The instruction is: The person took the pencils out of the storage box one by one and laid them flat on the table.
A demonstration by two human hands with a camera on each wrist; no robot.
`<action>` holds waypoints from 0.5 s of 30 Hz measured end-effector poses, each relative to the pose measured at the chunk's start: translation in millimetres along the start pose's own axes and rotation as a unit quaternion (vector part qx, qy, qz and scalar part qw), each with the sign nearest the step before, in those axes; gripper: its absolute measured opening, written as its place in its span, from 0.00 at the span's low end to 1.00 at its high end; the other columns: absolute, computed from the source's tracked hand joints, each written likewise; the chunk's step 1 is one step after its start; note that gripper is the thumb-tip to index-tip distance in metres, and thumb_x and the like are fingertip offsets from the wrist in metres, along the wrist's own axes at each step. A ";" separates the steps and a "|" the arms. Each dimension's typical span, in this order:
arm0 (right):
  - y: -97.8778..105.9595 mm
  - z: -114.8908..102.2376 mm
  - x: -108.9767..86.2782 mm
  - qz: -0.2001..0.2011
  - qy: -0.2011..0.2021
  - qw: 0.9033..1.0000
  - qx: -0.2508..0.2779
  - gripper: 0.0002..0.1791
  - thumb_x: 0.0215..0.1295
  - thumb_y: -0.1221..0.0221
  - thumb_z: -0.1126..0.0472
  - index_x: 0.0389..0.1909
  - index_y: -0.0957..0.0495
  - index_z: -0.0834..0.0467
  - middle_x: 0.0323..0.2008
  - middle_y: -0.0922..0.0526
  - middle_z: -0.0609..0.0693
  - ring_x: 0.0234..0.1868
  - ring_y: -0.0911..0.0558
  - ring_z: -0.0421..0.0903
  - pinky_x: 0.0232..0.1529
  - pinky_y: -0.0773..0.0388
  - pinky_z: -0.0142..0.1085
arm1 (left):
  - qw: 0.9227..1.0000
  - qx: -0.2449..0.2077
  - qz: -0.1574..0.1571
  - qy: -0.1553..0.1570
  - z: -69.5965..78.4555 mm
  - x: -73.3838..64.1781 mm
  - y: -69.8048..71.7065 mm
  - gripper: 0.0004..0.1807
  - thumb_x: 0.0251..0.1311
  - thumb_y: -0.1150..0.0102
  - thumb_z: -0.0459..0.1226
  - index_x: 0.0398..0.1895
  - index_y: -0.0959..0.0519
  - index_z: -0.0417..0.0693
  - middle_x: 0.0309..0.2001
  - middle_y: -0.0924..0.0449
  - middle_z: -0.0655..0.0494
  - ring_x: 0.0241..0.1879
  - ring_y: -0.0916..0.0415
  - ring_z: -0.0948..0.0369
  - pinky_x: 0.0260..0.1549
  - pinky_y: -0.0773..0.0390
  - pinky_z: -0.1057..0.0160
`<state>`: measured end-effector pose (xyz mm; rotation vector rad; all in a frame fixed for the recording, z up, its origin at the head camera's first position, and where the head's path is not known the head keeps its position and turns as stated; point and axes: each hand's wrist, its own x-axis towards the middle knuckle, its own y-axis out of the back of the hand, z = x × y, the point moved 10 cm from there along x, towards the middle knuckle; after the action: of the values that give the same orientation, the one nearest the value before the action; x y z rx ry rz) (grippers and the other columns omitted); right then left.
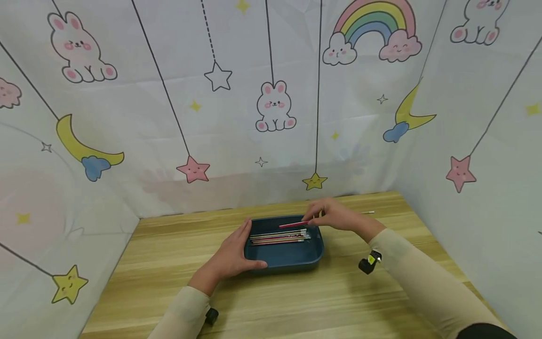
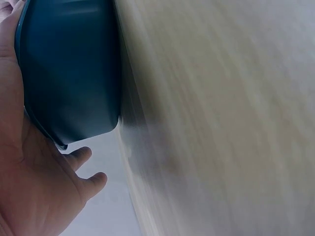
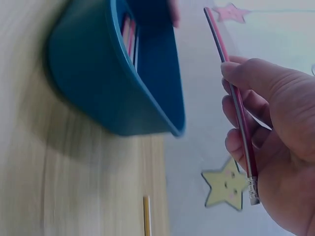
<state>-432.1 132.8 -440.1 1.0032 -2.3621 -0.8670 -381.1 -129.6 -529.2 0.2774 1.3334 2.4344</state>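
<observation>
A dark blue rectangular bin stands on the table. Several pencils with silver eraser ends lie side by side inside, lengthwise. My left hand holds the bin's left end, thumb over the front rim and fingers along the end; in the left wrist view, fingertips show past the bin's corner. Over the bin's back right rim, my right hand pinches a red-and-dark striped pencil between thumb and fingers. This pencil points left above the others, its eraser end toward the palm.
Another pencil lies on the table at the back right, partly hidden behind the right wrist; it looks yellow in the right wrist view. A white cloth backdrop with printed bunnies and stars closes the wooden table at the back and sides.
</observation>
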 end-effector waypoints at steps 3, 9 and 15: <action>10.1 7.5 -8.7 0.006 -0.007 1.000 0.003 0.10 0.78 0.32 0.65 0.52 0.05 0.55 0.43 0.13 0.49 0.37 0.18 0.45 0.39 0.18 0.38 | 1.000 -0.003 0.001 0.000 0.8 -0.6 0.2 0.77 0.53 0.22 0.70 0.93 0.58 0.48 0.92 0.60 0.50 0.88 0.55 0.42 0.82 0.46 0.34; 30.2 21.3 -25.6 0.018 -0.021 1.000 0.000 0.10 0.77 0.31 0.65 0.52 0.05 0.55 0.43 0.12 0.52 0.36 0.19 0.47 0.36 0.19 0.38 | 1.000 0.000 -0.001 -0.004 1.0 -0.7 -0.3 0.77 0.54 0.22 0.70 0.93 0.58 0.48 0.92 0.61 0.51 0.88 0.55 0.43 0.82 0.47 0.35; 48.2 48.7 -42.8 0.043 -0.071 0.996 -0.011 0.10 0.77 0.30 0.64 0.52 0.05 0.52 0.45 0.11 0.48 0.57 0.16 0.60 0.45 0.20 0.39 | 1.000 -0.004 0.002 -0.012 1.4 -1.2 -0.1 0.76 0.55 0.21 0.69 0.93 0.58 0.46 0.92 0.61 0.49 0.88 0.56 0.43 0.82 0.47 0.34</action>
<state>-456.6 209.5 -447.6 0.8502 -2.4880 -0.9593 -379.5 -128.9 -528.5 0.3054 1.3153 2.4311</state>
